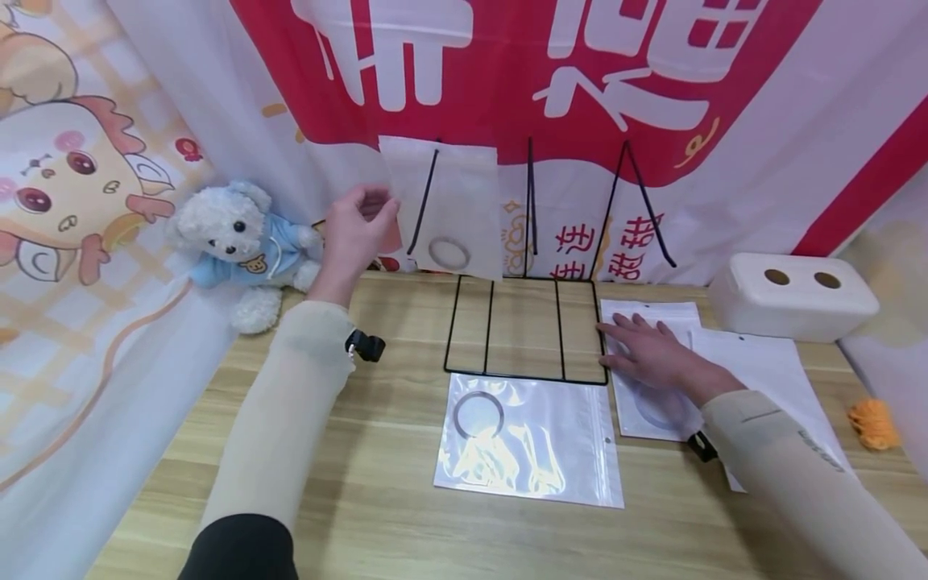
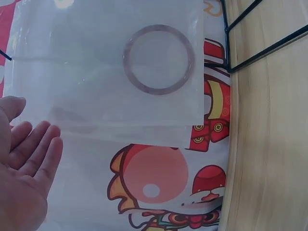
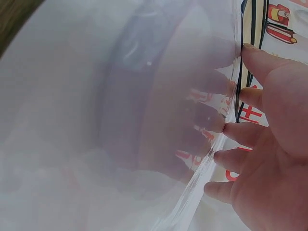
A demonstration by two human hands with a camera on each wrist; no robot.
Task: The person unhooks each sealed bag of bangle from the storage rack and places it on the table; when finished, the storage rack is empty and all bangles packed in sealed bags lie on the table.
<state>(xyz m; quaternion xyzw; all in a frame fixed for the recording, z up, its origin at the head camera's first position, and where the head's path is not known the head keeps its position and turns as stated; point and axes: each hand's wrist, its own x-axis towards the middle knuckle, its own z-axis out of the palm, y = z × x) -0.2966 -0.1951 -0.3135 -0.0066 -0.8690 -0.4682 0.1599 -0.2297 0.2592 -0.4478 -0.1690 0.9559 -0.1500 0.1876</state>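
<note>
My left hand [image 1: 358,234] is raised beside the clear bag [image 1: 474,201] hanging on the left hook of a black wire rack [image 1: 522,376]. Its fingers are loosely bent and hold nothing. A bangle [image 2: 126,60] shows low inside that bag in the left wrist view. Over at the right, my right hand [image 1: 648,354] lies with spread fingers on another clear bag [image 1: 641,427], fingertips at its edge by the rack base. A broad, pale purple bangle [image 3: 122,96] appears through the plastic there. One more bag [image 1: 544,483] with a bangle [image 1: 457,415] lies flat before the rack.
White bags [image 1: 761,370] lie right of my right hand, partly under the forearm. A white box with two holes [image 1: 790,298] stands at the back right, an orange yarn ball [image 1: 873,424] nearer. A teddy bear [image 1: 242,234] sits at the left, against the printed cloth.
</note>
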